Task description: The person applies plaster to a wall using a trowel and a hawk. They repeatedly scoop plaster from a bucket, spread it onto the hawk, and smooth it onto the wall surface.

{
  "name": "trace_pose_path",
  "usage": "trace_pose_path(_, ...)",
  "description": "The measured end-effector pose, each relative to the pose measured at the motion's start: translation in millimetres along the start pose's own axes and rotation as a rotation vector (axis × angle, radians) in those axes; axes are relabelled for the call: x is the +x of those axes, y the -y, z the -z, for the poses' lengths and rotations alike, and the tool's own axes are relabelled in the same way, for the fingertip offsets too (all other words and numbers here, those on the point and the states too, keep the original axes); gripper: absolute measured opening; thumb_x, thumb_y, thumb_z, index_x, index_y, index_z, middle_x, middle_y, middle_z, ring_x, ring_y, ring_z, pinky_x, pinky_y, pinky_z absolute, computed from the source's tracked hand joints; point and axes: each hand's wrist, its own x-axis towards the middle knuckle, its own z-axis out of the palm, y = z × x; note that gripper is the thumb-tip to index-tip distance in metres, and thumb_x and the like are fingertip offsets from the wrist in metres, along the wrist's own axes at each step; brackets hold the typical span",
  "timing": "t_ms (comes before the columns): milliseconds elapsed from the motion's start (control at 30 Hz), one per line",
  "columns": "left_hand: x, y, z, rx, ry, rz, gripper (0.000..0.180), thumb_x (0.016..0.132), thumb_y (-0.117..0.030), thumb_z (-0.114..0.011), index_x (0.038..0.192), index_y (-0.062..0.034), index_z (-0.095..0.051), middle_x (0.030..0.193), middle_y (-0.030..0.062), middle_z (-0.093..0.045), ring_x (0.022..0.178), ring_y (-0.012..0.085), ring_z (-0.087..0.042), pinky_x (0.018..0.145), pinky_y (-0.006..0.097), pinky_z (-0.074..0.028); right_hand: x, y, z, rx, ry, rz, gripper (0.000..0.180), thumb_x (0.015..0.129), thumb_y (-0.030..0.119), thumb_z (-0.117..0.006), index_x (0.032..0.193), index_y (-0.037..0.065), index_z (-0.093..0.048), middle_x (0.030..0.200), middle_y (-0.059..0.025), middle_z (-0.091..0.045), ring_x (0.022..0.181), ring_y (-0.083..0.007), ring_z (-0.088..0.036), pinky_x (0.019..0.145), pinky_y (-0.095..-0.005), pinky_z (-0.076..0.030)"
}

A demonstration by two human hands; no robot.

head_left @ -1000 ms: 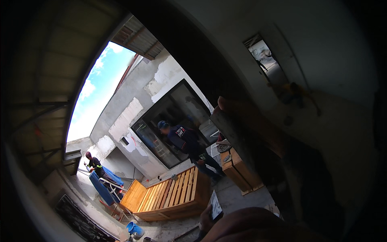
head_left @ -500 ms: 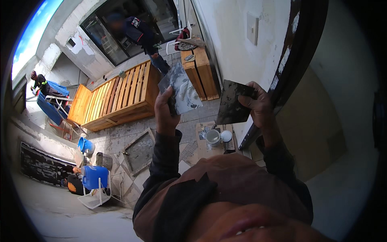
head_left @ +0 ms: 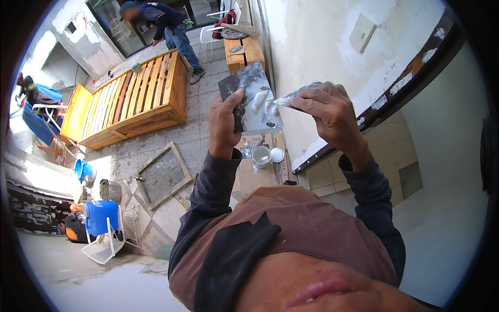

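The white paste (head_left: 261, 99) could be slipping off the rectangular plate (head_left: 228, 86) if the plate is tilting, since the fingers of the left hand (head_left: 223, 122) are gripping only its near side. The fingers of the right hand (head_left: 332, 109) are pinching a thin, coated blade (head_left: 297, 94) beside it; careless scraping could be dropping lumps onto the cardboard (head_left: 249, 182). I am seeing soft, ridged paste, a dark flat plate and a round tub (head_left: 261, 163) standing below.
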Motion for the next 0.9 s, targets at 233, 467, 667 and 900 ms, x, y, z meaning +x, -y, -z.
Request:
trace_pose_path(233, 9, 2, 16, -0.094, -0.101, -0.023, 0.017, 0.098, -0.009, -0.063, 0.111, 0.0011, -0.064, 0.098, 0.0057, -0.070, 0.078, 0.0127, -0.069, 0.068, 0.027, -0.057, 17, 8, -11, -0.042, 0.039, -0.013, 0.034, 0.080, -0.007, -0.063, 0.104, 0.011, -0.079, 0.101, -0.0028, -0.074, 0.092, -0.0235, -0.064, 0.081, -0.0398, -0.045)
trace_pose_path(467, 9, 5, 24, -0.172, -0.132, -0.179, 0.017, 0.097, -0.010, -0.065, 0.109, 0.0012, -0.067, 0.096, 0.0073, -0.072, 0.078, 0.0159, -0.072, 0.068, 0.028, -0.058, 21, 7, -18, -0.041, 0.099, 0.019, 0.035, 0.080, -0.008, -0.063, 0.105, 0.012, -0.079, 0.099, -0.0019, -0.073, 0.089, -0.0231, -0.063, 0.080, -0.0396, -0.045)
trace_pose_path(667, 0, 6, 15, -0.131, -0.097, -0.237, 0.019, 0.098, -0.007, -0.064, 0.113, 0.0028, -0.066, 0.103, 0.0089, -0.072, 0.084, 0.0170, -0.072, 0.074, 0.029, -0.059, 31, 17, -17, -0.036, 0.128, 0.053, 0.040, 0.079, -0.011, -0.059, 0.105, 0.013, -0.080, 0.097, -0.0017, -0.073, 0.094, -0.0236, -0.064, 0.081, -0.0390, -0.046)
trace_pose_path(900, -4, 16, 19, -0.064, -0.108, -0.301, 0.023, 0.099, -0.005, -0.062, 0.120, 0.0035, -0.062, 0.110, 0.0104, -0.070, 0.091, 0.0184, -0.071, 0.079, 0.031, -0.060, 31, 14, -19, -0.048, 0.294, 0.137, 0.038, 0.080, -0.009, -0.061, 0.103, 0.014, -0.081, 0.096, -0.0002, -0.073, 0.090, -0.0219, -0.062, 0.081, -0.0378, -0.045)
